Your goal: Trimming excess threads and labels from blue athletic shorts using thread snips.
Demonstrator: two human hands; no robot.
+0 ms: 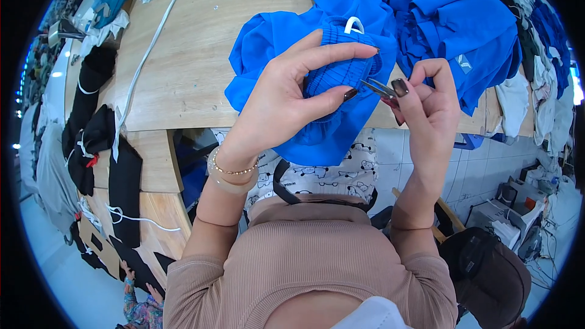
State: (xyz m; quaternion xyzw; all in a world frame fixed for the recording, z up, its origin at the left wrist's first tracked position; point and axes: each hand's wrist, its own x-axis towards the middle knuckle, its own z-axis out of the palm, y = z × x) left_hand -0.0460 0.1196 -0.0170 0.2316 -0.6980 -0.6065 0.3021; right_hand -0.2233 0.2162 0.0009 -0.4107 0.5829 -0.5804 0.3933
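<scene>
A blue garment (271, 39) lies over the table's near edge, its gathered elastic waistband (332, 78) bunched up. My left hand (289, 88) is closed around this waistband, index finger along the far side and thumb on the near side. A white loop (353, 25), perhaps a label or tape, stands out from the band's top. In my right hand (429, 97) is a small pair of thread snips (379, 89), pinched between thumb and fingers. Their metal tips point left and meet the band's right side; whether a thread lies between them is too small to tell.
More blue garments (451, 15) are heaped to the right on the wooden table (195, 55). A white cord (152, 42) runs along its left part, near rolled black cloth (125, 189). A dark chair (487, 268) stands at lower right. Another person's hands (152, 294) show at lower left.
</scene>
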